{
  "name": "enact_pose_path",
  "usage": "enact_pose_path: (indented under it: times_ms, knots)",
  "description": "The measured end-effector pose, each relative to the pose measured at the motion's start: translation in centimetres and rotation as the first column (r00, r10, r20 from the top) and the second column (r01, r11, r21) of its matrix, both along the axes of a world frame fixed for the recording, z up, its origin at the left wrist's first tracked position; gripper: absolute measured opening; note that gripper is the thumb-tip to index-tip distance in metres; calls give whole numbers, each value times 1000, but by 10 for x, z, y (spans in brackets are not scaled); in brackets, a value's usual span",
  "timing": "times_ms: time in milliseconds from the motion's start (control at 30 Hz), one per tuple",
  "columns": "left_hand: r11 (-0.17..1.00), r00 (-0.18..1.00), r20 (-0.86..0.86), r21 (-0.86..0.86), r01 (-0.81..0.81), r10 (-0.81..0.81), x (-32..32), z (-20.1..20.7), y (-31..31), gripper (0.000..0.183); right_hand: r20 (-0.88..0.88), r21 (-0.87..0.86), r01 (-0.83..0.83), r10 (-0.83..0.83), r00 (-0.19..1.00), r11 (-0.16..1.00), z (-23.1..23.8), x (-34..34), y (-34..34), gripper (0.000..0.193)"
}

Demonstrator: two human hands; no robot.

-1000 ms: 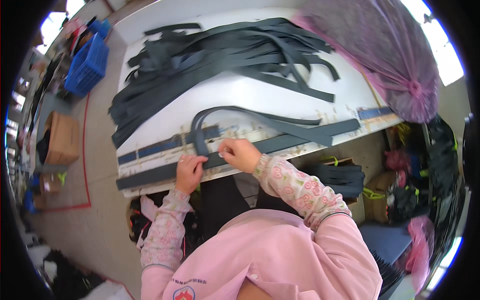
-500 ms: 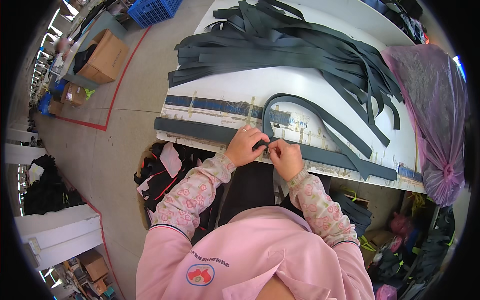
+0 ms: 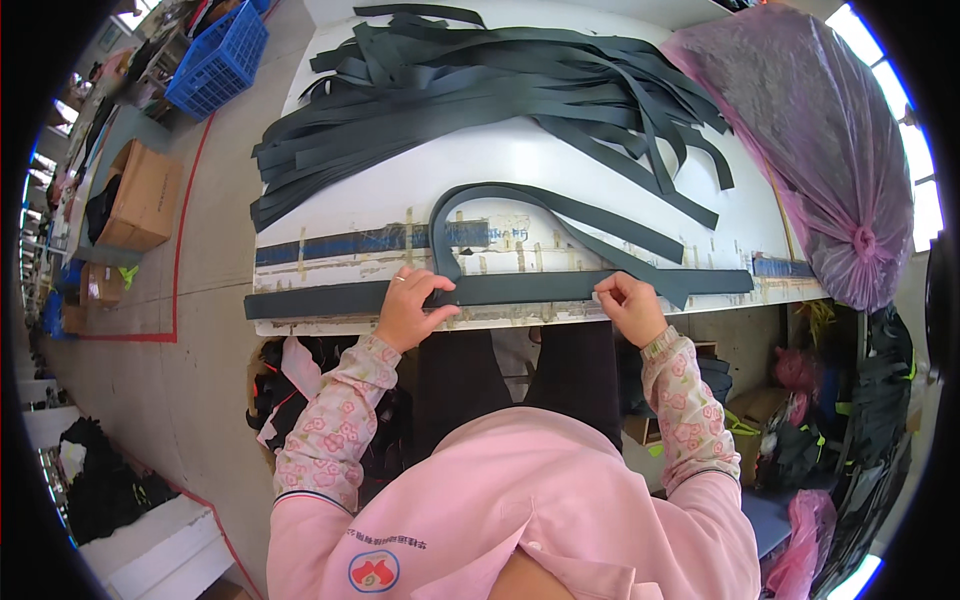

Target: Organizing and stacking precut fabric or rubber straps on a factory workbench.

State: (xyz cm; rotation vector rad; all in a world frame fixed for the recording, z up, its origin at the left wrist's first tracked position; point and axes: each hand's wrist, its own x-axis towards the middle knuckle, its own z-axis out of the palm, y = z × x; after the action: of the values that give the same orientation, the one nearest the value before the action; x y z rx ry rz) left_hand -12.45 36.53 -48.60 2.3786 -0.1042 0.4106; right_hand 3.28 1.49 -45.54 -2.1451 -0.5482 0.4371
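Two hands press a dark strip (image 3: 520, 288) flat along the near edge of the white table (image 3: 520, 165), at frame centre. Left hand (image 3: 410, 308) pinches the strip where it bends up into a loop; right hand (image 3: 630, 305) pinches it further right, fingertips closed on its edge. Between the two grips the strip lies straight, and its ends run past both hands. Beyond, a pile of strips (image 3: 480, 90) covers the table's far half. At upper right sits a pink bag (image 3: 820, 150); at upper left, a blue crate (image 3: 218, 62).

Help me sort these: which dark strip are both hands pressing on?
The long straight dark strip along the table's near edge, under the left hand and right hand; the other strips lie heaped farther back.
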Motion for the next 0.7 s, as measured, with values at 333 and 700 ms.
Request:
enact_pose_path:
  times_ms: [333, 700]
  knots:
    - [1000, 1000, -20, 20, -11, 12, 3, 4, -5, 31, 348, -65, -80, 98, 932, 995, -7, -6, 6, 9]
    - [999, 999, 38, 37, -13, 12, -1, 3, -4, 26, -294, 104, -487, 494, 818, 867, 11, -37, 61, 45]
